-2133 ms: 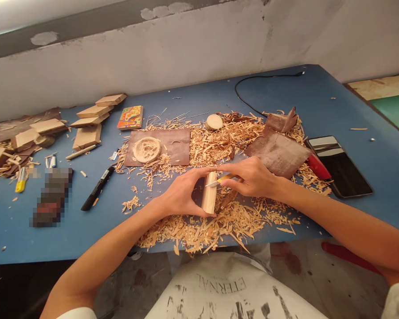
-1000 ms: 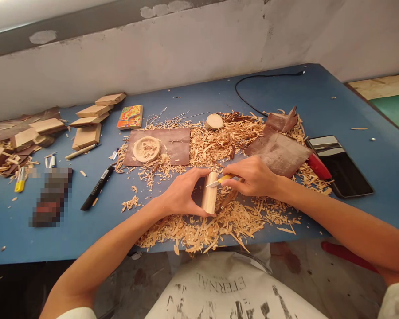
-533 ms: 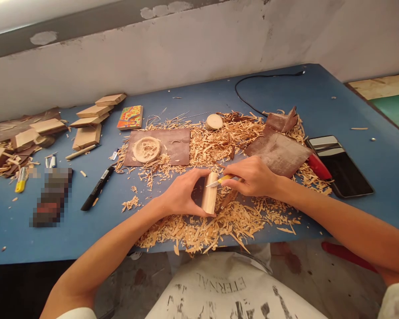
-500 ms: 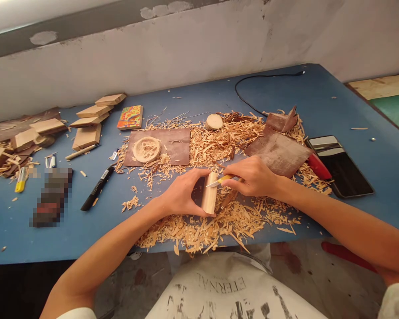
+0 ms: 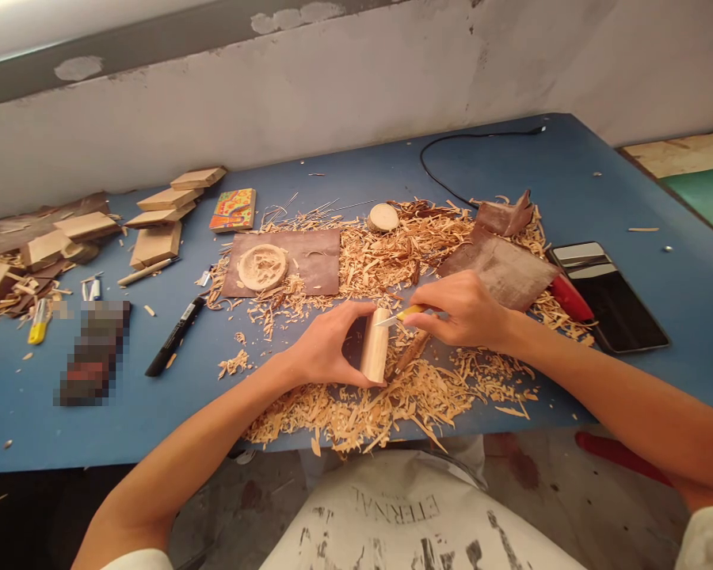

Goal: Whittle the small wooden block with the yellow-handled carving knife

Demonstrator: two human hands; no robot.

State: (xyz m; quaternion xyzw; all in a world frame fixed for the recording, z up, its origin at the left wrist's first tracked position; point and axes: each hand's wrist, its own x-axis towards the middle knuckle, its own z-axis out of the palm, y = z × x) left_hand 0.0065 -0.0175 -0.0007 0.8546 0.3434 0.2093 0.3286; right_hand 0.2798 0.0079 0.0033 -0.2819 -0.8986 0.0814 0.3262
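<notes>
head view: the left hand (image 5: pixel 326 344) grasps a pale wooden piece (image 5: pixel 374 356) by its two ends, fingers on the far end and thumb on the near one, over the table (image 5: pixel 356 178) close to its front edge. the right hand (image 5: pixel 460 309) is closed around a yellow-handled knife (image 5: pixel 404 314), gripping it between thumb and fingers. the blade points left over the upper face of the wooden piece; i cannot tell whether its edge touches the wood. wood shavings (image 5: pixel 356 412) lie under and around both hands, with a brown strip (image 5: pixel 413 352) among them just right of the wooden piece.

beyond the left hand, a hollowed round disc (image 5: pixel 262 267) rests on a flat brown sheet (image 5: pixel 321 261), and a small wood slice (image 5: pixel 383 217) sits on shavings farther back. beyond the right hand, a creased brown sheet (image 5: pixel 499 269) partly covers a red object (image 5: pixel 570 297), which lies next to a phone (image 5: pixel 630 313). well left of the hands are a black marker (image 5: pixel 175 336), a yellow cutter (image 5: pixel 38 321) and stacked wooden blocks (image 5: pixel 158 241).
</notes>
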